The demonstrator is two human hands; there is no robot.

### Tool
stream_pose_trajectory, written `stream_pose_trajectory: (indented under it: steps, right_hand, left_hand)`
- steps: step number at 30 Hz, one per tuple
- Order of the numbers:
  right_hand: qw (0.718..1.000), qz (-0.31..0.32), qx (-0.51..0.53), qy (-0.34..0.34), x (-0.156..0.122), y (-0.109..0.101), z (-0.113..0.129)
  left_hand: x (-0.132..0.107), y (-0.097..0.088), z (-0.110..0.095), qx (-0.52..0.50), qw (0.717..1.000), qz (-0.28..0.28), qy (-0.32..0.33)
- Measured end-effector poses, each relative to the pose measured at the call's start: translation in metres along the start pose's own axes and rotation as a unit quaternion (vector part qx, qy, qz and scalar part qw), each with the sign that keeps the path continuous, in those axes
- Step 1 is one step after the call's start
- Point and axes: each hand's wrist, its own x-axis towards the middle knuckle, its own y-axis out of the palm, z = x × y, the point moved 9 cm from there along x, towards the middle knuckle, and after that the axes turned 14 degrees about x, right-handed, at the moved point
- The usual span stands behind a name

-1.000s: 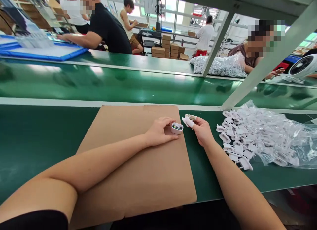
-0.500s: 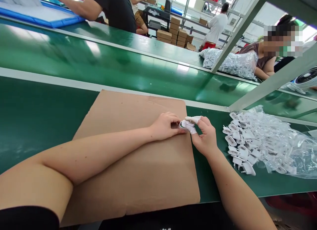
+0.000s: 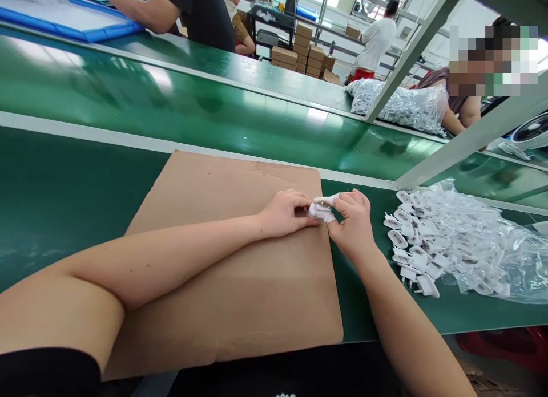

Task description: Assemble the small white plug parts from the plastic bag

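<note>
Above the right edge of a brown cardboard sheet (image 3: 240,294), my two hands meet at a small white plastic plug piece (image 3: 315,209). My left hand (image 3: 285,213) pinches it from the left between thumb and fingers. White covers wrap the thumb and index finger of my right hand (image 3: 351,214), which pinch the same piece from the right. Fingers hide most of the piece, so its details cannot be made out. To the right of my right hand lies a heap of white plug pieces (image 3: 422,257), some with pins showing, spilling from a clear plastic bag (image 3: 514,260).
Beyond the cardboard runs a green belt (image 3: 205,114) edged by pale rails. A slanted metal post (image 3: 462,137) rises at the right. Across the belt are a blue tray (image 3: 92,35), a filled plastic bag (image 3: 398,103) and several people. Stacked cartons (image 3: 302,49) stand behind.
My right thumb and index finger have closed in on the white piece, covering more of it. Both hands stay at nearly the same spot. The view has shifted slightly.
</note>
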Motion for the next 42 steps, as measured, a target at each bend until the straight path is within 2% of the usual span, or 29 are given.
stream_pose_trajectory:
  steps: [7, 10, 13, 15, 17, 20, 22, 24, 28, 31, 34, 36, 38, 39, 41, 42]
  right_hand:
    - [0.997, 0.024, 0.065, 0.046, 0.005, 0.005, -0.012]
    - [0.996, 0.008, 0.075, 0.052, 0.003, 0.004, -0.014]
    - [0.984, -0.009, 0.151, 0.098, -0.005, 0.008, -0.024]
    - [0.961, -0.040, 0.239, 0.135, -0.012, 0.013, -0.034]
    - [0.923, -0.082, 0.334, 0.174, -0.019, 0.019, -0.047]
    - [0.868, -0.095, 0.437, 0.216, -0.023, 0.034, -0.060]
    - [0.846, -0.096, 0.468, 0.236, -0.023, 0.042, -0.066]
    - [0.837, -0.109, 0.473, 0.254, -0.024, 0.046, -0.072]
    - [0.846, -0.135, 0.441, 0.267, -0.026, 0.047, -0.081]
    - [0.859, -0.119, 0.423, 0.261, -0.026, 0.050, -0.081]
    - [0.876, -0.095, 0.403, 0.248, -0.027, 0.052, -0.078]
    - [0.885, -0.083, 0.389, 0.243, -0.029, 0.053, -0.077]
    - [0.888, -0.078, 0.382, 0.243, -0.030, 0.055, -0.078]
    - [0.889, -0.078, 0.380, 0.244, -0.030, 0.055, -0.078]
    - [0.890, -0.076, 0.377, 0.246, -0.030, 0.055, -0.078]
    - [0.891, -0.075, 0.375, 0.246, -0.030, 0.054, -0.077]
  left_hand:
    - [0.001, 0.001, 0.001, -0.015, 1.000, 0.008, -0.017]
    - [0.001, 0.001, 0.001, -0.010, 1.000, 0.005, -0.013]
    - [0.000, 0.003, -0.002, -0.011, 1.000, 0.008, -0.005]
    - [-0.002, 0.005, -0.005, -0.029, 0.999, 0.015, -0.005]
    - [-0.004, 0.008, -0.007, -0.048, 0.998, 0.029, -0.015]
    - [-0.005, 0.015, -0.003, -0.056, 0.995, 0.059, -0.050]
    - [0.001, 0.016, 0.008, -0.050, 0.992, 0.074, -0.084]
    - [0.016, 0.008, 0.029, -0.024, 0.990, 0.059, -0.122]
    - [0.061, -0.035, 0.090, 0.082, 0.974, -0.038, -0.208]
    - [0.090, -0.066, 0.132, 0.188, 0.941, -0.065, -0.272]
    - [0.102, -0.081, 0.161, 0.269, 0.907, -0.039, -0.323]
    - [0.103, -0.082, 0.169, 0.284, 0.896, -0.010, -0.341]
    - [0.096, -0.084, 0.166, 0.294, 0.882, -0.007, -0.369]
    - [0.092, -0.088, 0.159, 0.303, 0.874, -0.028, -0.378]
    - [0.082, -0.097, 0.129, 0.323, 0.869, -0.112, -0.356]
    - [0.077, -0.099, 0.108, 0.329, 0.874, -0.162, -0.320]
